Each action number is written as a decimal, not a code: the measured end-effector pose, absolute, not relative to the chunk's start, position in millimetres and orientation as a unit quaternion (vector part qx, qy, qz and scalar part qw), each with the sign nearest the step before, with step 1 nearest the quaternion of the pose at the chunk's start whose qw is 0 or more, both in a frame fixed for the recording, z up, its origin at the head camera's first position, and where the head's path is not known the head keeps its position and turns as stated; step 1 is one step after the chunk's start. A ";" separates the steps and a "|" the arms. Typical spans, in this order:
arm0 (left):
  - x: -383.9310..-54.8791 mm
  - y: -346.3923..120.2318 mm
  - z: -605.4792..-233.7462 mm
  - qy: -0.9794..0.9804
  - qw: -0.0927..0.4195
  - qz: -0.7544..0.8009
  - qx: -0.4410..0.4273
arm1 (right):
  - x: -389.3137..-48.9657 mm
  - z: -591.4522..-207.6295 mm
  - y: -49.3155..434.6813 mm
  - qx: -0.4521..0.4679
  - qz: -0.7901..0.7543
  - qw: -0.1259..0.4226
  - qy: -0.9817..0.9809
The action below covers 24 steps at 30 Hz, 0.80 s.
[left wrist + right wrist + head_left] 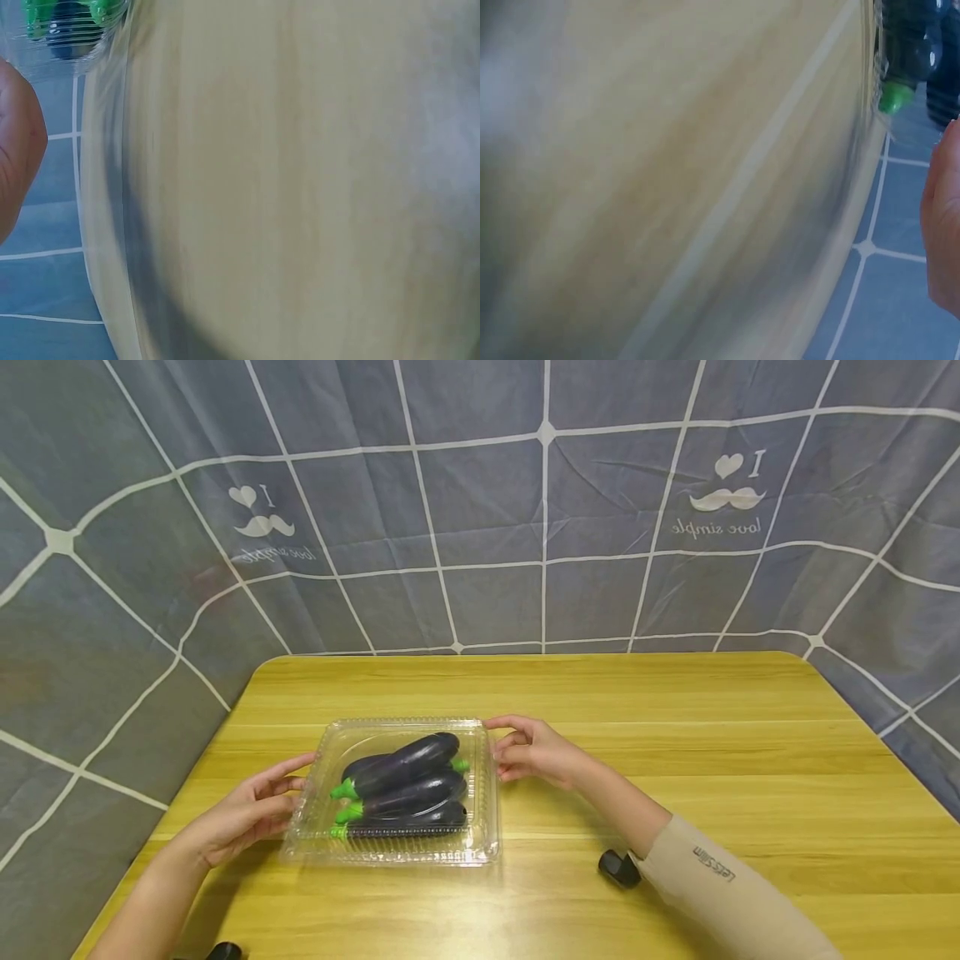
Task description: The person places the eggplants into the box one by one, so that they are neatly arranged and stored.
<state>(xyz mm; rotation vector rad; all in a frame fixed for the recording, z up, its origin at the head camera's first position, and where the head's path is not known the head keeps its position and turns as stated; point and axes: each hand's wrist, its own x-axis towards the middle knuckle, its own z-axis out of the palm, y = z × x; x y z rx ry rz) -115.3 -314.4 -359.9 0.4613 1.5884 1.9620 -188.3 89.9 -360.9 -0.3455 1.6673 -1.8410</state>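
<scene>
A clear plastic clamshell box (483,852) with a ribbed rim is in the left half of the table in the head view. Several dark purple eggplants (408,767) with green stems lie piled inside, seen through its lid. My left hand (243,814) holds the box's left side with bent fingers. At the far right corner and right side, my right hand (536,752) grips it, index finger along the top edge. Only part of each hand shows in the wrist views, beside the box. Whether the box's underside touches the table cannot be told.
The wooden table (675,735) extends to the right and in front of the box. A grey-blue curtain (495,510) with white grid lines surrounds its back and sides. Black wrist devices (619,868) sit under the forearms.
</scene>
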 end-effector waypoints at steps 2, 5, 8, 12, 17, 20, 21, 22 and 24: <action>-115.5 -314.7 -359.9 0.594 0.286 0.732 0.172 | -184.5 -360.1 90.6 -0.134 -0.698 0.314 0.630; -115.5 -314.8 -360.0 0.597 0.285 0.730 0.173 | -178.5 -359.1 91.4 -0.134 -0.700 0.319 0.625; -115.2 -314.9 -360.3 0.598 0.284 0.729 0.174 | -172.5 -358.7 91.7 -0.134 -0.702 0.323 0.620; -114.1 -314.9 -360.3 0.593 0.286 0.732 0.175 | -164.3 -358.2 91.4 -0.132 -0.701 0.327 0.620; -112.8 -315.0 -361.2 0.594 0.286 0.732 0.173 | -153.7 -358.5 92.1 -0.120 -0.699 0.329 0.623; -112.5 -315.6 -361.7 0.597 0.284 0.730 0.175 | -146.3 -358.7 92.0 -0.119 -0.700 0.333 0.621; -112.2 -315.7 -361.5 0.599 0.284 0.728 0.175 | -143.7 -358.8 91.8 -0.122 -0.699 0.335 0.620; -112.0 -315.9 -361.3 0.601 0.284 0.727 0.173 | -141.0 -358.9 91.6 -0.126 -0.697 0.337 0.620; -111.6 -316.1 -360.7 0.607 0.283 0.723 0.170 | -135.8 -358.9 90.7 -0.128 -0.695 0.343 0.619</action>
